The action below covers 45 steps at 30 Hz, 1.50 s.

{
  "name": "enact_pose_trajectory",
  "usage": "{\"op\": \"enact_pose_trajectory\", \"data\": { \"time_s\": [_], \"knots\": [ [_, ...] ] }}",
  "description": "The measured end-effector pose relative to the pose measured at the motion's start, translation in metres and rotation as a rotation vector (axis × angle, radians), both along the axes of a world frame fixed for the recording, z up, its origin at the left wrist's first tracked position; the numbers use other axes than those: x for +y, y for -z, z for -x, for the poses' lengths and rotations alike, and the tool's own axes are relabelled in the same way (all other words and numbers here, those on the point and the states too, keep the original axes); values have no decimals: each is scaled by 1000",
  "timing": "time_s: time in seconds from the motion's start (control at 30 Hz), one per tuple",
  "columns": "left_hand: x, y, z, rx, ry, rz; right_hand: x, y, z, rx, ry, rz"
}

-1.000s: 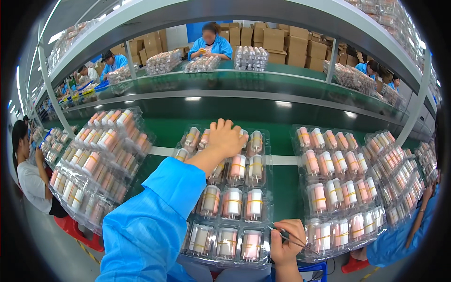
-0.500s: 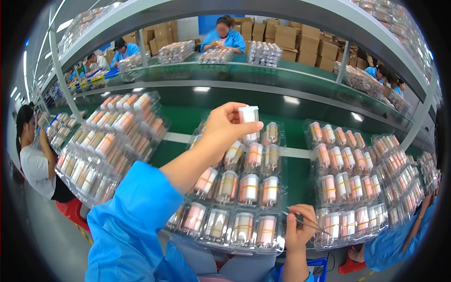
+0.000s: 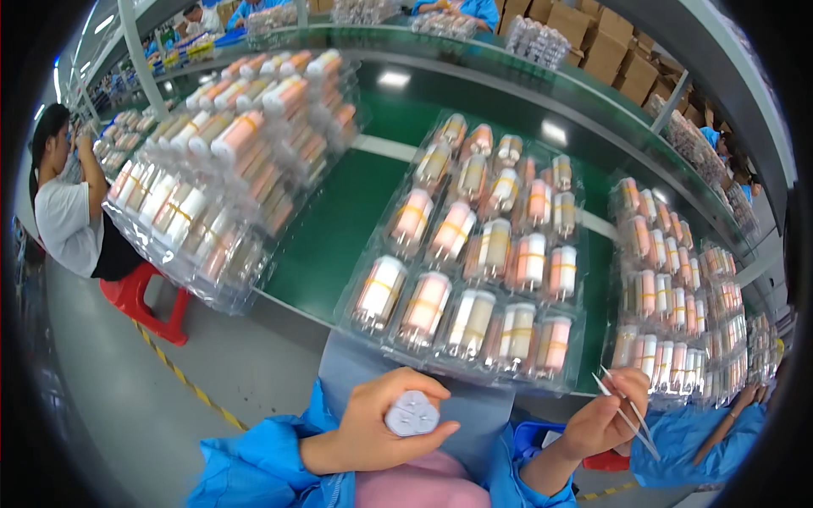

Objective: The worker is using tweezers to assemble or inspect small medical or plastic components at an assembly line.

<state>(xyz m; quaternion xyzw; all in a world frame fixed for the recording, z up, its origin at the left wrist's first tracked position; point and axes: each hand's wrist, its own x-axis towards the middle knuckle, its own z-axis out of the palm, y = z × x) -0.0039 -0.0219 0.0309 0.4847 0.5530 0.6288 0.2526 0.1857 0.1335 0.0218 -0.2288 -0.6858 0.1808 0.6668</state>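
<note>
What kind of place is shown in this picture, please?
Probably a factory assembly or inspection line. Clear plastic trays of small cylinders lie in stacks on a long green workbench, cardboard boxes are piled behind it, and a seated worker handles parts nearby.

The person's left hand [image 3: 373, 427] wraps its grip around a small white cylindrical plastic piece [image 3: 412, 414], end-on to the camera, low over the lap. The right hand [image 3: 600, 421] pinches thin metal tweezers [image 3: 625, 412]. Just beyond both, a clear plastic blister tray [image 3: 474, 254] of pink and white cylinders lies on the green worktop [image 3: 330, 229].
</note>
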Motion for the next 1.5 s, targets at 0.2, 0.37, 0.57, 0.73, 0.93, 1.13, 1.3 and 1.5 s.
{"op": "enact_pose_trajectory", "data": {
  "time_s": [0.2,0.37,0.57,0.73,0.93,1.13,1.3,1.5],
  "knots": [
    [9,25,-4,120,125,-74,-57,-5,29,86,-433,416],
    [12,38,-5,34,142,-37,-68,-4,43,-125,-701,571],
    [11,37,-6,9,95,28,-65,0,52,-225,-687,527],
    [14,42,-6,29,73,18,-63,4,54,-242,-681,511],
    [15,43,-5,54,55,26,-62,5,56,-263,-662,493],
    [15,43,-5,74,42,13,-61,6,57,-285,-661,459],
    [15,45,-6,80,30,10,-62,6,57,-287,-648,472],
    [16,46,-6,96,29,6,-62,5,58,-269,-630,502]
  ]
}}
